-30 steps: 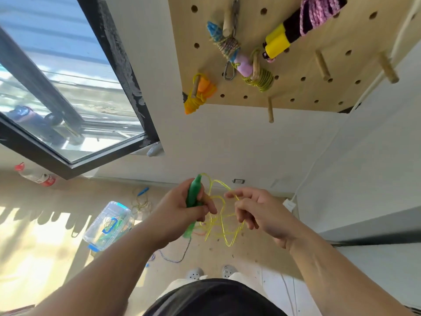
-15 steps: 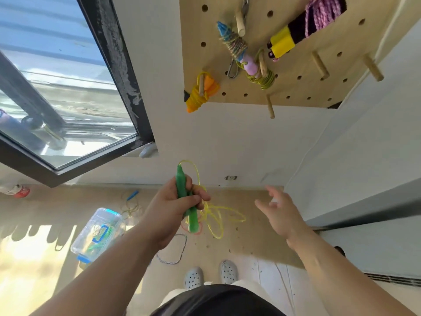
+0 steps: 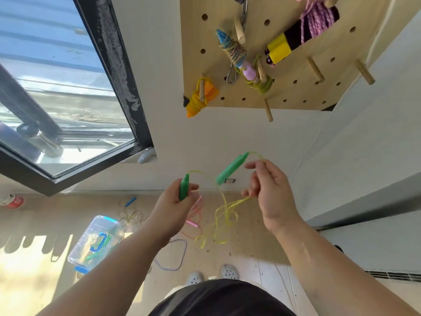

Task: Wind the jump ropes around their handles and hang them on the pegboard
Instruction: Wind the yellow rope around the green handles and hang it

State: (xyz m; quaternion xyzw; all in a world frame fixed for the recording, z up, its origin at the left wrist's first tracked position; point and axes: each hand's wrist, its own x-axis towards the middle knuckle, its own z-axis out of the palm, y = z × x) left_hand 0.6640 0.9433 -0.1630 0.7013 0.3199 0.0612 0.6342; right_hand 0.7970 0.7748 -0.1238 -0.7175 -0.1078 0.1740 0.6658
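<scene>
Jump rope (image 3: 227, 215): green handles, yellow cord; I hold it up in front of me, below the pegboard and clear of the floor.
View: head camera, the only one.
Left hand (image 3: 175, 201): my fingers are wrapped round the left handle (image 3: 184, 187), tip pointing up.
Right hand (image 3: 271, 190): my fingers are curled, pinching the yellow cord (image 3: 241, 201); the cord runs through at the fingertips and again lower down.
Free handle (image 3: 232, 167): tilted in the air just beside my right fingertips, joined to them by a short arc of cord; no finger is on it.
Slack: loose loops hang between my forearms.
Pegboard (image 3: 296, 92): wooden, on the wall above.
Hung there: orange-handled rope (image 3: 200, 96); blue-and-pink-handled rope (image 3: 232, 51); olive coil (image 3: 259, 82); yellow-and-black-handled rope (image 3: 296, 35) wound in pink.
Bare pegs: three (image 3: 315, 69), (image 3: 364, 71), (image 3: 268, 110).
Carabiner (image 3: 231, 74): hangs among the wound ropes.
Floor: pink rope (image 3: 193, 215); blue-and-white cord (image 3: 175, 254); blue-handled rope (image 3: 130, 201); clear plastic box (image 3: 95, 242) with more ropes inside.
Window (image 3: 57, 87): at my left.
</scene>
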